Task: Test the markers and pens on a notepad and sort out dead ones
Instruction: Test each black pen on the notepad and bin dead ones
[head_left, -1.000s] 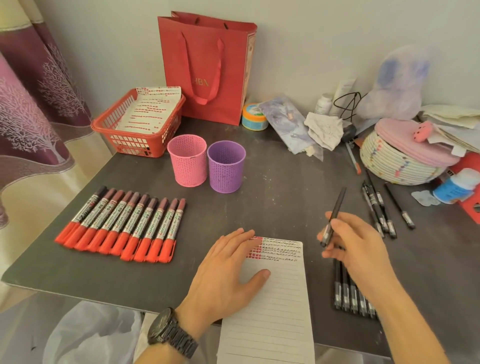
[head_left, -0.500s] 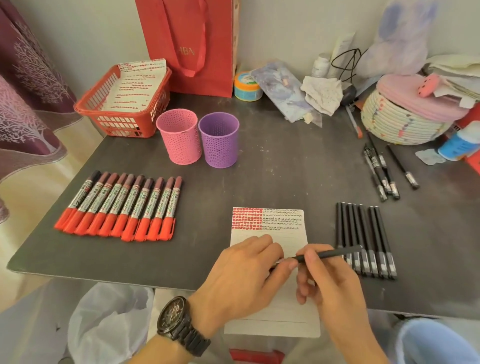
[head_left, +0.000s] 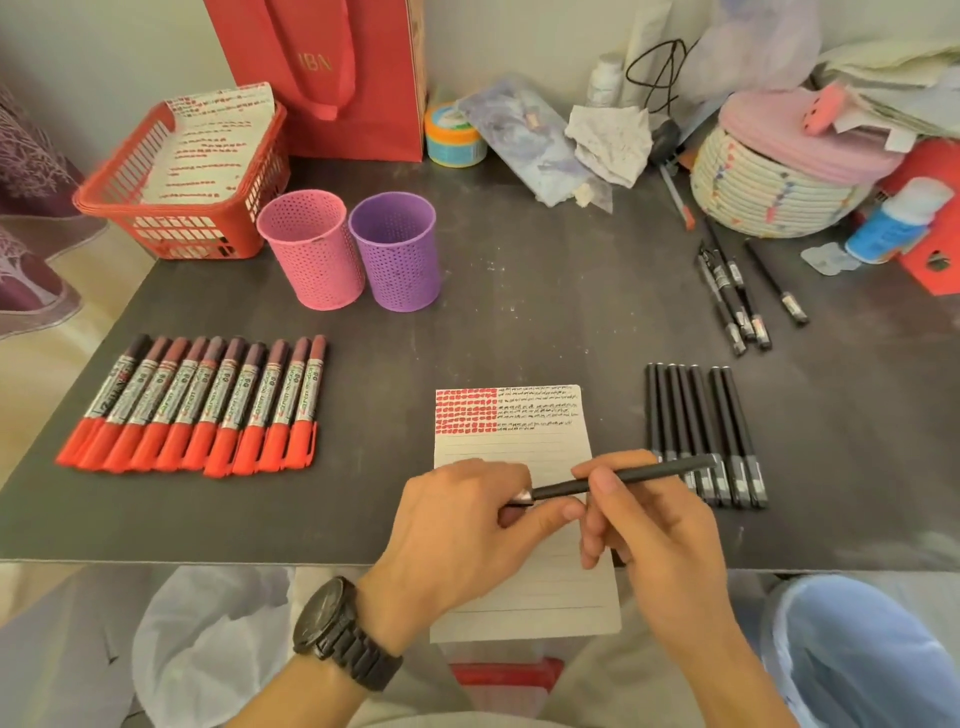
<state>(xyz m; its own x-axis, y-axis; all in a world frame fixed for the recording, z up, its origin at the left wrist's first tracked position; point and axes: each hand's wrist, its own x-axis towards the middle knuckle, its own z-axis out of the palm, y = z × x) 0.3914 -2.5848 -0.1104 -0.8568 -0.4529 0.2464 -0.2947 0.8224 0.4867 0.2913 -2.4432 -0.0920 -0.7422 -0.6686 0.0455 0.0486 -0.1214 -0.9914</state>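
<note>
A lined notepad (head_left: 514, 447) with red and black test marks at its top lies at the table's front edge. Over it, my right hand (head_left: 654, 540) holds a black pen (head_left: 628, 480) by its barrel, lying nearly level. My left hand (head_left: 467, 535) pinches the pen's cap end. A row of several black pens (head_left: 698, 415) lies just right of the pad. Several red markers (head_left: 208, 405) lie side by side on the left. A pink cup (head_left: 311, 249) and a purple cup (head_left: 397, 252) stand behind the pad.
A few more black pens (head_left: 732, 291) lie at the right rear near a woven basket (head_left: 769, 192). A red basket (head_left: 176, 192) holding a marked sheet and a red gift bag (head_left: 332, 73) stand at the back left. Clutter lines the back wall.
A second ago my right hand held the pen up while my left lay flat on the pad. Now both hands meet on the pen over the pad, left fingers at the cap.
</note>
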